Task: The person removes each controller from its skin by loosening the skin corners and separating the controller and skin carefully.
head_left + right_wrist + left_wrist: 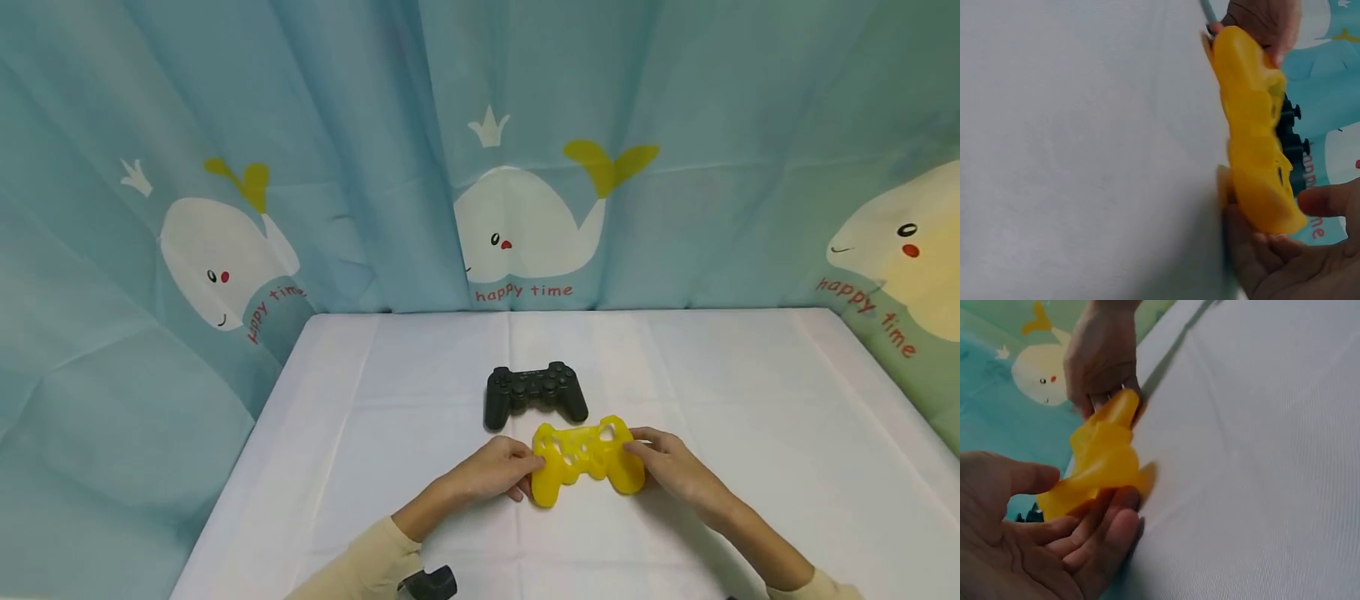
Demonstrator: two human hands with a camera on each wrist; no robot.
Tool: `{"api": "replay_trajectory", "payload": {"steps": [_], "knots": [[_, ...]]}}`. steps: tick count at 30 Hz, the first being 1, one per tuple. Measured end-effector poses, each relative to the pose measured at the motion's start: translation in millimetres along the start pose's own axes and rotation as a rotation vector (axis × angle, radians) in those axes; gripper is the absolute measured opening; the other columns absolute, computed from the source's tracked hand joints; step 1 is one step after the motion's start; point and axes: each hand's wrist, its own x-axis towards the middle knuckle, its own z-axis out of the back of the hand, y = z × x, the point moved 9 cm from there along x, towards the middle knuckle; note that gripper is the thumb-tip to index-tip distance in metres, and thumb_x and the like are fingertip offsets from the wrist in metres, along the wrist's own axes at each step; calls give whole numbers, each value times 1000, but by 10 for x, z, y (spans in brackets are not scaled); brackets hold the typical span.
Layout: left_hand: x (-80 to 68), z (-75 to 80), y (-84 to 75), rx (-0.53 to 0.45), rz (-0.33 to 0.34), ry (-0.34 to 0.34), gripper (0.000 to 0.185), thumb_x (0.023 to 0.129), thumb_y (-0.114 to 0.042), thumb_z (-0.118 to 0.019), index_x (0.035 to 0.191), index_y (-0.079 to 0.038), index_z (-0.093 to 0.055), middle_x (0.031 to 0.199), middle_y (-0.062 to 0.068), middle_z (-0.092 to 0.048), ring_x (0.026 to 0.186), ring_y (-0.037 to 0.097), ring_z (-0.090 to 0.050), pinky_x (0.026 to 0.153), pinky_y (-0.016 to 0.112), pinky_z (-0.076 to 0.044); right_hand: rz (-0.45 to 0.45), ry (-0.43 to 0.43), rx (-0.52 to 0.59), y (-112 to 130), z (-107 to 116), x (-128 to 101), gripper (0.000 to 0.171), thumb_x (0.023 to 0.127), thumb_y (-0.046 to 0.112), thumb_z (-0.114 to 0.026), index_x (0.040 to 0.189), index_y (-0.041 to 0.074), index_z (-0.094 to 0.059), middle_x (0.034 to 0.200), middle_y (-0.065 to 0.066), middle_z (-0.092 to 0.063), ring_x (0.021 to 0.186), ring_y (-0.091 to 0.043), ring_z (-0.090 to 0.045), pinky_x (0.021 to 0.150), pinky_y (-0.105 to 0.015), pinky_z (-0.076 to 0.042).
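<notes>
A yellow rubbery controller cover, with cut-out holes for sticks and buttons, is held between both hands over the white table. My left hand pinches its left grip between thumb and fingers. On the other side my right hand pinches its right end, thumb on top. In the left wrist view the cover looks soft and thin, seen from its edge. A black game controller lies just beyond the cover, touched by neither hand. In the right wrist view the cover partly hides that controller.
The table has a white cloth with faint creases. Behind it and at both sides hangs a blue curtain with whale prints. A black cylindrical object shows by the left sleeve at the bottom edge.
</notes>
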Motion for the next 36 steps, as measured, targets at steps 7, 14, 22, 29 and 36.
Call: {"api": "replay_trajectory", "payload": {"steps": [7, 14, 22, 29, 36], "knots": [[8, -43, 19, -167, -5, 138, 15, 102, -10, -59, 107, 3, -55, 92, 17, -73, 79, 25, -72, 72, 32, -59, -4, 29, 103, -46, -50, 33, 47, 103, 19, -54, 139, -11, -47, 127, -20, -63, 107, -25, -61, 89, -37, -53], [17, -43, 84, -322, 23, 159, 34, 100, -6, -66, 125, 9, -47, 101, 22, -73, 89, 34, -73, 74, 36, -59, -54, 54, 187, -85, -90, 4, 39, 105, 17, -48, 135, -7, -43, 126, -18, -58, 101, -24, -59, 86, -36, -52], [0, -150, 4, -558, 8, 363, 35, 103, -4, -59, 134, 12, -53, 122, 27, -66, 100, 28, -71, 89, 37, -55, 29, 156, 526, 35, -140, -40, 42, 111, 34, -36, 135, 0, -38, 120, -11, -57, 99, -19, -60, 84, -32, -53], [42, -54, -68, -602, -39, 251, 46, 100, -3, -62, 142, 8, -45, 115, 17, -69, 90, 18, -68, 70, 26, -58, 33, 466, 911, 157, -426, -146, 50, 111, 47, -20, 137, 5, -27, 121, -9, -58, 105, -21, -63, 94, -37, -52], [66, 14, -77, -460, -57, 32, 39, 95, -2, -70, 128, 10, -54, 107, 21, -72, 81, 20, -71, 69, 30, -59, -16, 202, 666, -1, -301, -71, 49, 107, 22, -33, 148, -2, -21, 136, -14, -42, 110, -18, -54, 94, -30, -50]]}}
